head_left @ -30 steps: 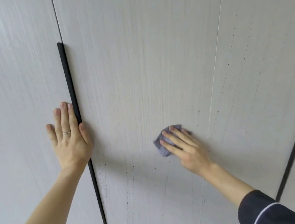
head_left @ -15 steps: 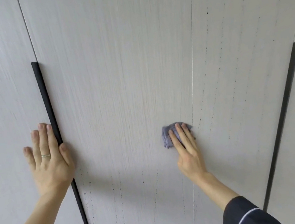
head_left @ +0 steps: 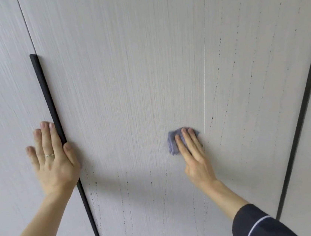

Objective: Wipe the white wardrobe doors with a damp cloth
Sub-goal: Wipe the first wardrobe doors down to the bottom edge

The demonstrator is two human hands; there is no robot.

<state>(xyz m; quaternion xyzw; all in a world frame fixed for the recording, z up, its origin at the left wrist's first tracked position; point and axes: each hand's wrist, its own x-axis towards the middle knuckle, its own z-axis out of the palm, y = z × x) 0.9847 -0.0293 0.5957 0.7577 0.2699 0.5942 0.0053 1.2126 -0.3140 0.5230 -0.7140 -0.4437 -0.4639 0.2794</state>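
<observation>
On the white wardrobe doors (head_left: pixel 125 72), bare panel spreads toward twelve o'clock above the blue cloth (head_left: pixel 172 145), beside a seam (head_left: pixel 205 80). Right hand (head_left: pixel 195 160) presses it, fingers straight; left hand (head_left: pixel 55 165) lies flat at nine o'clock, touching a black handle (head_left: pixel 47 95).

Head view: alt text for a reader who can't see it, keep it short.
A person's right hand presses a small blue-grey cloth flat against a white wardrobe door. The left hand rests flat to its left, over a long black handle strip. Trails of dark specks run down the doors.
</observation>
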